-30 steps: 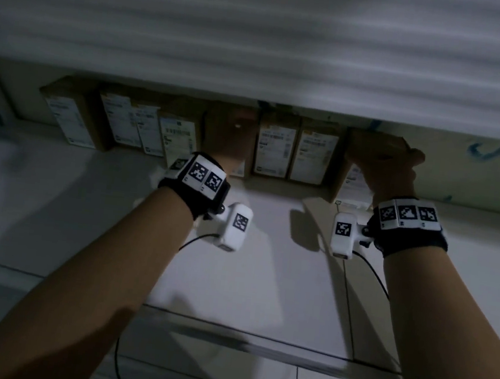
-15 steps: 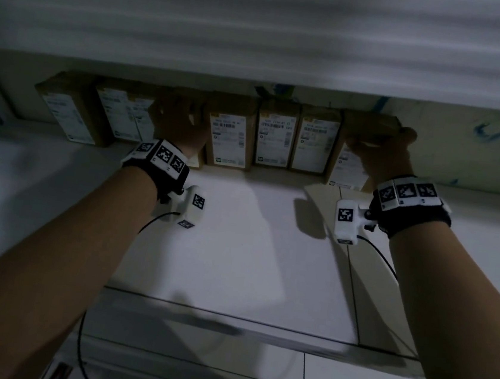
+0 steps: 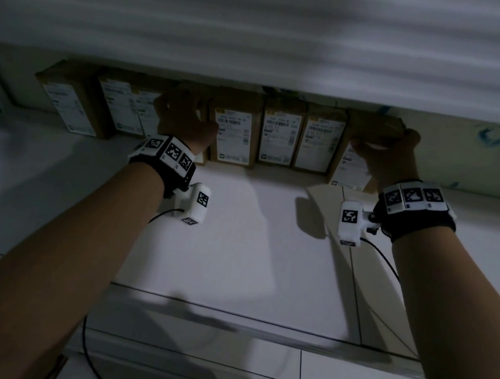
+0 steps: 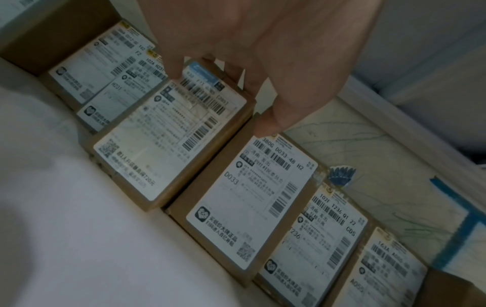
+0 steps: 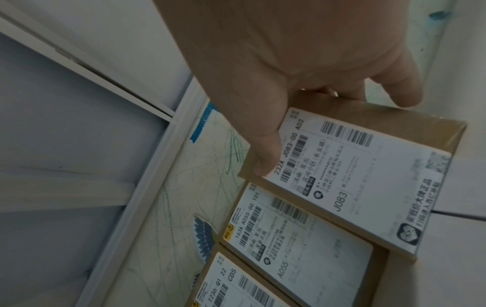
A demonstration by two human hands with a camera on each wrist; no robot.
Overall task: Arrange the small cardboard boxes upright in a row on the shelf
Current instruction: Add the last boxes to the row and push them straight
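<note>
1. A row of small cardboard boxes (image 3: 276, 136) stands upright on the white shelf (image 3: 237, 234), backs to the wall (image 3: 465, 151), white labels facing out.
2. The left hand (image 3: 185, 119) reaches over the top of the fourth box (image 4: 168, 145) from the left end. In the left wrist view its fingers (image 4: 170, 62) curl over the top edge and the thumb (image 4: 273, 118) lies at the right side, by the D033 box (image 4: 252, 203), so the hand grips that box.
3. The fourth box sits a little forward of its neighbours.
4. The right hand (image 3: 386, 155) holds the J083 box (image 5: 355, 176) at the right end of the row: thumb on the label's upper corner, fingers round the top.
5. The J083 box leans, its top tilted toward the A055 box (image 5: 297, 249) beside it.
6. Blue tape and scribbles mark the wall behind.
7. Both wrists wear black bands with white tags.
</note>
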